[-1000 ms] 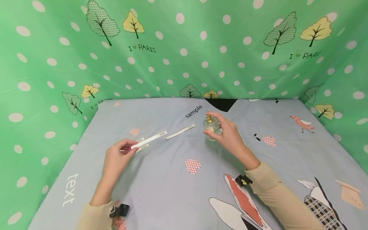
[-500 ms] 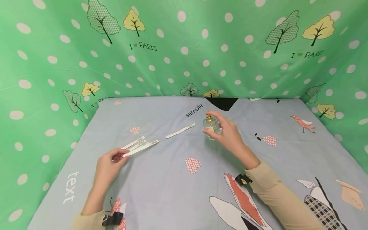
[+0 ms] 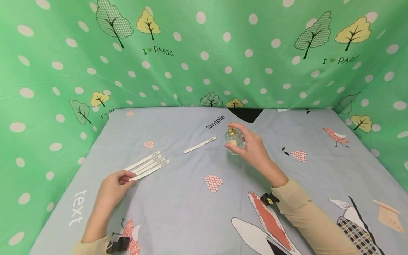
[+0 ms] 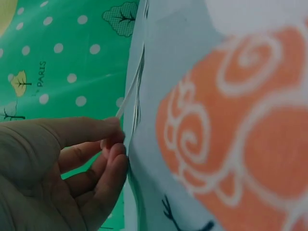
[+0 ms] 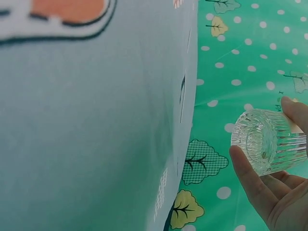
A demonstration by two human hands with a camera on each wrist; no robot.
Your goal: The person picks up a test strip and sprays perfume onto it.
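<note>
My left hand (image 3: 113,187) pinches the near end of a white paper test strip (image 3: 151,170) between thumb and fingers, low over the cloth. This strip lies closely alongside several other paper strips (image 3: 142,161), whose printed ends point to the far right. In the left wrist view, the pinched strip (image 4: 130,91) slants up from the fingertips. Off to the right, my right hand (image 3: 253,148) grips a round glass perfume bottle (image 3: 234,138) with a gold spray top, one finger at the top. The bottle's ribbed clear base (image 5: 257,142) shows in the right wrist view, apart from the cloth.
A single paper strip (image 3: 200,145) lies on the cloth between the row of strips and the bottle. A grey-blue printed cloth (image 3: 191,212) covers the table. Green dotted curtains (image 3: 191,42) stand at the back and both sides.
My left hand has come left and nearer with the pinched strip, lowering it beside the others, which now show spread in a row. The right hand and bottle have hardly moved.
</note>
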